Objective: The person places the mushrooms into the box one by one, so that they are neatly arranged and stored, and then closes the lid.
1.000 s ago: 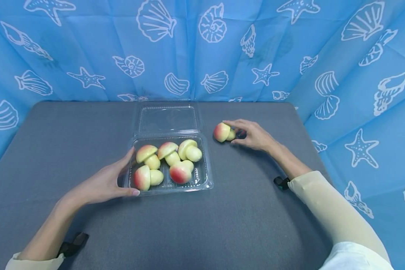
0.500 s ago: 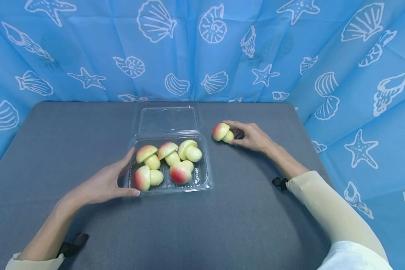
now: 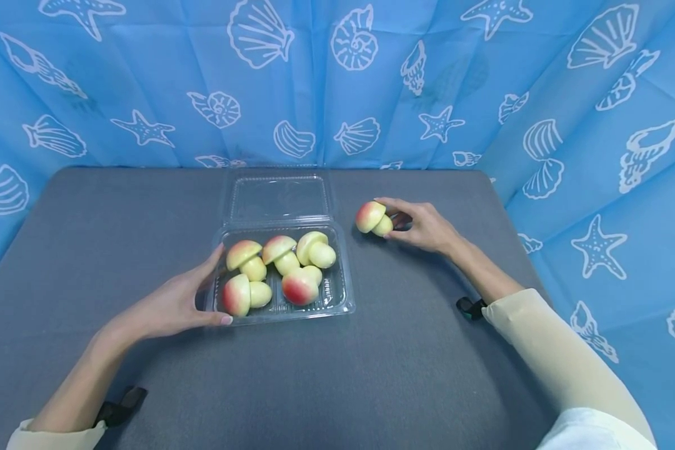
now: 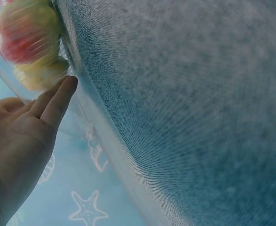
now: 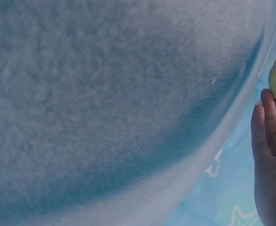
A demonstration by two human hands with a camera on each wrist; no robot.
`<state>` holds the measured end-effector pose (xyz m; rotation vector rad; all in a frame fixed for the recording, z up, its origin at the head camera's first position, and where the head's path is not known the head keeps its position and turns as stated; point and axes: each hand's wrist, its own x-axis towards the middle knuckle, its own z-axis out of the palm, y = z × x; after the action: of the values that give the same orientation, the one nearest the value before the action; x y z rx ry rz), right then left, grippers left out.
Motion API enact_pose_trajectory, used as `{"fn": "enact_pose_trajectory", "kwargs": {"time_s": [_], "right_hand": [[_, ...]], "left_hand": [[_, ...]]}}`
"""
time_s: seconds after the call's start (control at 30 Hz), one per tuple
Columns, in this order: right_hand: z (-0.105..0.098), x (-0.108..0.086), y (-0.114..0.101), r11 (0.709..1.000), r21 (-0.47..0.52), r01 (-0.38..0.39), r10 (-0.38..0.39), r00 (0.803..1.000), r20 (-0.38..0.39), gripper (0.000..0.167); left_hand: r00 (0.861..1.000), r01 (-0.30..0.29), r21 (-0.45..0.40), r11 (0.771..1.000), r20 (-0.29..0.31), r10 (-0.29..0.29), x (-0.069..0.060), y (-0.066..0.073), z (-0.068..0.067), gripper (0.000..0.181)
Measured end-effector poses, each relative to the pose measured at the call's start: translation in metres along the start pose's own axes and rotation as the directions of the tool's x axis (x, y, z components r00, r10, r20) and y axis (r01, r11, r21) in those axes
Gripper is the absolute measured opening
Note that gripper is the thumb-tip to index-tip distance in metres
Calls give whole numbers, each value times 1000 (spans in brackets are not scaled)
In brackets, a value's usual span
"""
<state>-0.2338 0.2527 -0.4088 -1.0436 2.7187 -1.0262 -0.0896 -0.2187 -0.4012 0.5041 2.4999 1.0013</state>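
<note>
A clear plastic clamshell box [image 3: 342, 305] lies with its lid flipped back on the table, and several yellow toy mushrooms [image 3: 300, 286] with red-blushed caps are in its tray. My left hand [image 3: 171, 303] rests against the box's left side, thumb at the front corner and the other fingers along the side. In the left wrist view those fingers [image 4: 58, 101] look straight and touch the clear wall. To the right of the box, my right hand [image 3: 422, 226] pinches another toy mushroom [image 3: 369, 217] by its stem side between thumb and fingers. The right wrist view shows only part of this mushroom.
The grey cloth-covered table [image 3: 337, 387] extends around the box on all sides. Its far edge meets a blue curtain [image 3: 315, 81] with white shell and starfish prints, which also hangs along the right. The open lid [image 3: 281, 197] lies toward the far edge.
The toy mushroom at my right hand has turned a little, its stem tilting toward the near side. My left hand and the box have stayed in place.
</note>
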Motion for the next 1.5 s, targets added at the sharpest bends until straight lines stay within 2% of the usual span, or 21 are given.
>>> {"fn": "enact_pose_trajectory", "kwargs": {"time_s": [0.33,0.73,1.1,1.5], "right_hand": [[-4,-4,-17,999,-13,41,-41,999,-4,71],[-4,-6,-45,990,7,143,-143,990,3,72],[4,-4,-67,969,31,244,-245,969,40,71],[13,2,-86,954,76,291,-298,950,96,70]], "left_hand": [[1000,-4,-15,1000,6,4,0,1,0,125],[1000,-9,-2,1000,-1,9,0,1,-1,125],[1000,-6,3,1000,-7,6,0,0,1,126],[1000,-12,8,1000,-8,12,0,-2,1,125]]}}
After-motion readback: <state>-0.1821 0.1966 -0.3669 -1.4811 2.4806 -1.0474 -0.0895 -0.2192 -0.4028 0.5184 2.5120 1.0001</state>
